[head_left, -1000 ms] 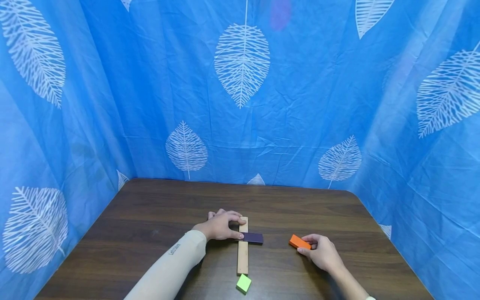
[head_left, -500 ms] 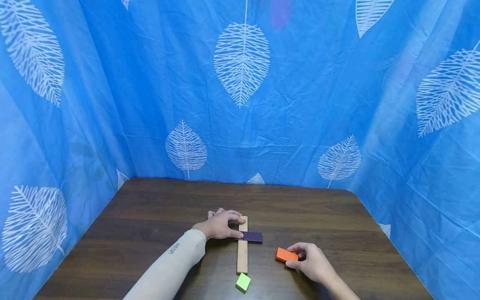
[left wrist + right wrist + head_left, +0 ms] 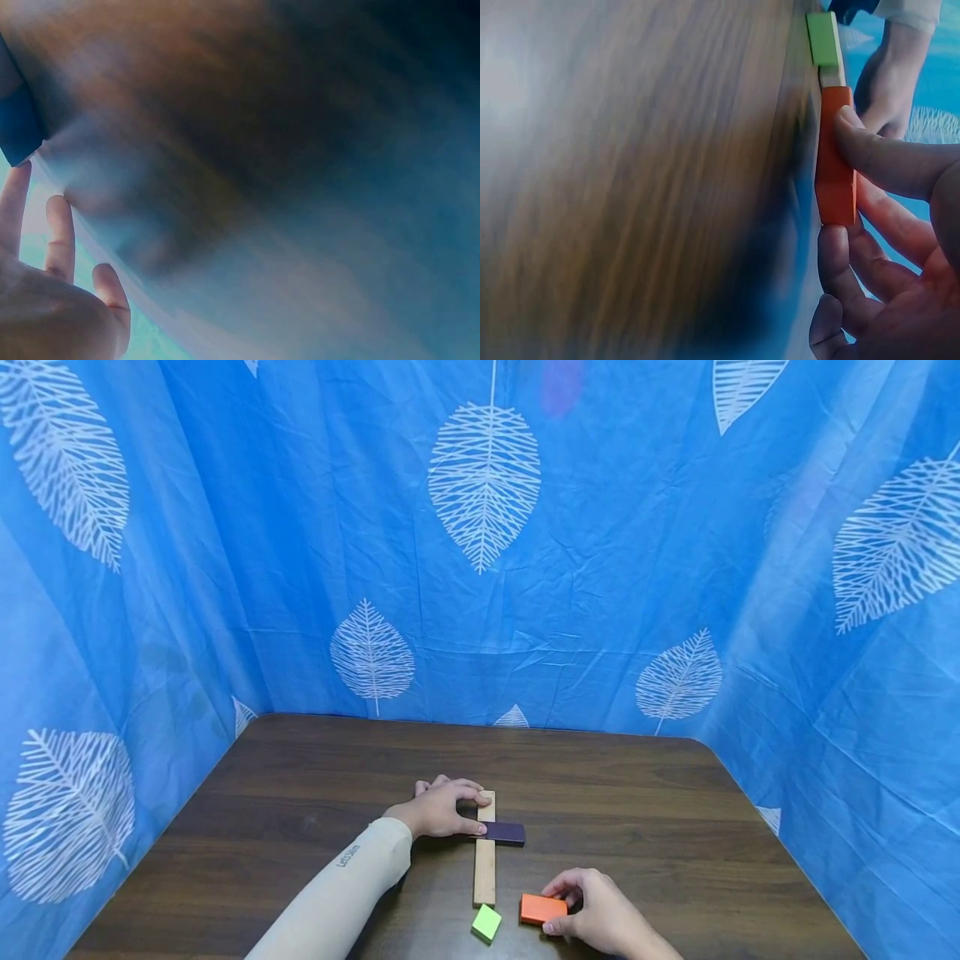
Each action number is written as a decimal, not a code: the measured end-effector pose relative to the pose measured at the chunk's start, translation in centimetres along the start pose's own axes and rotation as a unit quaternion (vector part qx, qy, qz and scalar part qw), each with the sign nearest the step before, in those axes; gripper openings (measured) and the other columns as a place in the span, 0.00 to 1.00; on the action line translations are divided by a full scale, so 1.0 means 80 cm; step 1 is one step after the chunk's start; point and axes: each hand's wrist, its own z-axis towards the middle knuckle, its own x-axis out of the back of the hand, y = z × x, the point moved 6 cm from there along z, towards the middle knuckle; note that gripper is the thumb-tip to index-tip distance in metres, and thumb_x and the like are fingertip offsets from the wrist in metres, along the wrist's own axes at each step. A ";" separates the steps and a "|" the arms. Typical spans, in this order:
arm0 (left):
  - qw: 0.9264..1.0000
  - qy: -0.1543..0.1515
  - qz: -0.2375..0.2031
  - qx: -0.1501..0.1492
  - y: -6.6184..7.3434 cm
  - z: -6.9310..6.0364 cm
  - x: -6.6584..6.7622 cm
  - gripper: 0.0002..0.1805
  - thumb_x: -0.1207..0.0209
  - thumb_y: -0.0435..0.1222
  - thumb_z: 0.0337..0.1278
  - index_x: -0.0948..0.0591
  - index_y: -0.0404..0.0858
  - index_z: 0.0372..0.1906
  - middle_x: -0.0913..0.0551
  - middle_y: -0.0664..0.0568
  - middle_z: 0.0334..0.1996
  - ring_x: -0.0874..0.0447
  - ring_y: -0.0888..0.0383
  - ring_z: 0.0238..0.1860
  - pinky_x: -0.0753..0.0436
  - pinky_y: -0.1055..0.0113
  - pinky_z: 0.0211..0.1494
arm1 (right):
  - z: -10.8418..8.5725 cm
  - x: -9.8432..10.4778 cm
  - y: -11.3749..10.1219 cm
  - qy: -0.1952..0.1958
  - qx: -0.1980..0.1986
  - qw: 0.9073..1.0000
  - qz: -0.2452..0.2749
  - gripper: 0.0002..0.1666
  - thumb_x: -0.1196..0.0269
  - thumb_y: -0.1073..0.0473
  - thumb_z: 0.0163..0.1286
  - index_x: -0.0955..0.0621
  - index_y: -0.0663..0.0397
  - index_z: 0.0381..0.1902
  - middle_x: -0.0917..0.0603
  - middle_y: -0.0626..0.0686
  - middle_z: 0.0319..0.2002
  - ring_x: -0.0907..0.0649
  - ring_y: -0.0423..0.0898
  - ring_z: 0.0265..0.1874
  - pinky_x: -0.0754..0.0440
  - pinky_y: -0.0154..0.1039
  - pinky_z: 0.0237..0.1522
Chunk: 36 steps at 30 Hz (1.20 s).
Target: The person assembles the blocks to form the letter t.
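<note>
In the head view, a dark purple block [image 3: 506,834] crosses a light wooden strip [image 3: 485,872]. My left hand [image 3: 435,808] rests thumb on the purple block's left end, with the index finger at the strip's far end; its other fingers are spread in the left wrist view. Pinched between thumb and fingers of my right hand [image 3: 600,910] is an orange block [image 3: 543,908], low over the table or touching it; I cannot tell which. Just left of it, at the strip's near end, lies a lime-green block [image 3: 486,924]. The right wrist view shows the orange block [image 3: 835,165] side-on.
The dark wood-grain table [image 3: 322,768] runs back to a blue curtain [image 3: 600,568] with white leaf prints, which also hangs at both sides. A pale sleeve [image 3: 337,885] covers the left forearm and lies along the table's left-front part.
My right hand has carried the orange block left and nearer to me, down beside the green block, turning it roughly level. My left hand has stayed at the purple block and strip.
</note>
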 end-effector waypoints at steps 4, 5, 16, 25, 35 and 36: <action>1.000 0.000 0.001 0.001 0.000 0.000 -0.001 0.27 0.28 0.56 0.52 0.15 0.59 0.59 0.25 0.59 0.66 0.35 0.50 0.64 0.44 0.41 0.59 | -0.002 -0.011 -0.007 -0.018 0.003 1.000 0.015 0.16 0.20 0.61 0.52 0.14 0.51 0.38 0.19 0.44 0.30 0.24 0.42 0.29 0.28 0.36 0.31; 1.000 0.000 0.001 0.001 0.001 0.000 -0.001 0.27 0.28 0.56 0.52 0.15 0.58 0.59 0.25 0.59 0.66 0.35 0.50 0.64 0.44 0.41 0.59 | -0.001 -0.014 -0.008 -0.024 0.000 0.999 0.024 0.15 0.20 0.61 0.52 0.14 0.51 0.37 0.19 0.44 0.31 0.23 0.43 0.29 0.27 0.36 0.32; 1.000 -0.001 0.007 -0.002 0.003 -0.001 -0.001 0.27 0.29 0.57 0.53 0.16 0.58 0.60 0.26 0.59 0.67 0.35 0.49 0.64 0.44 0.40 0.60 | 0.001 -0.029 -0.018 -0.051 0.000 0.998 0.046 0.15 0.20 0.63 0.52 0.13 0.53 0.37 0.18 0.45 0.32 0.23 0.44 0.29 0.26 0.36 0.31; 1.000 0.002 0.000 -0.006 0.002 0.000 -0.001 0.27 0.29 0.56 0.53 0.15 0.57 0.59 0.25 0.58 0.66 0.35 0.49 0.63 0.45 0.39 0.59 | 0.004 -0.034 -0.018 -0.058 -0.014 0.996 0.063 0.14 0.21 0.64 0.52 0.14 0.54 0.36 0.18 0.46 0.30 0.23 0.46 0.28 0.26 0.37 0.30; 1.000 -0.003 0.000 -0.007 0.001 0.000 -0.001 0.27 0.29 0.56 0.53 0.16 0.57 0.59 0.25 0.58 0.66 0.35 0.49 0.63 0.45 0.40 0.59 | 0.007 -0.038 -0.016 -0.061 -0.032 0.995 0.069 0.14 0.21 0.65 0.53 0.14 0.55 0.38 0.18 0.47 0.31 0.23 0.47 0.29 0.25 0.38 0.32; 1.000 -0.003 0.004 -0.008 0.000 -0.001 0.000 0.27 0.29 0.56 0.52 0.16 0.57 0.59 0.25 0.58 0.66 0.35 0.49 0.63 0.45 0.40 0.59 | 0.007 -0.039 -0.016 -0.060 -0.030 0.995 0.068 0.14 0.21 0.65 0.53 0.14 0.54 0.37 0.18 0.47 0.31 0.23 0.47 0.29 0.25 0.38 0.32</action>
